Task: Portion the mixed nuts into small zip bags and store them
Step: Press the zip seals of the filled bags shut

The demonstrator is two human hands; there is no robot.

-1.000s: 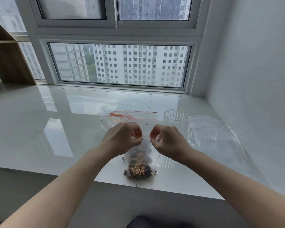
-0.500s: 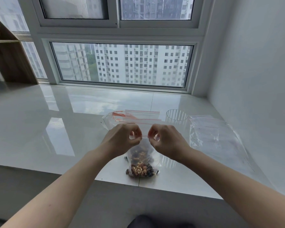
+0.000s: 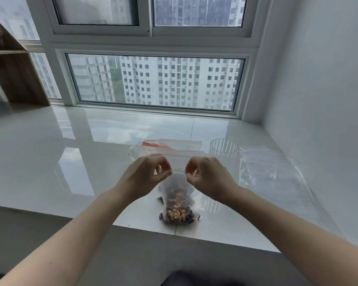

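— Glossy white stone makes up the bench [image 3: 50,162] under a wide window [image 3: 155,83], with tower blocks outside and a wooden shelf [image 3: 12,65] at the far left. What sits on it?

— Near the front edge, a small zip bag [image 3: 177,201] stands upright with its bottom resting on the bench. Mixed nuts [image 3: 177,213] fill its lower part, pale pieces among dark ones.

— And the hands?

— Both are raised at the bag's top. The left hand [image 3: 145,176] pinches the left end of the top strip between thumb and curled fingers; the right hand [image 3: 207,176] pinches the right end the same way. The strip is stretched between them. Whether the seal is pressed together I cannot tell.

— Anything behind?

— Just beyond the hands lies a flat stack of empty zip bags [image 3: 174,149] with red lines along their tops. To the right of it stands a clear ribbed cup [image 3: 223,149], upright. Further right, a large clear bag [image 3: 271,174] lies flat on the bench beside the white wall [image 3: 318,89].
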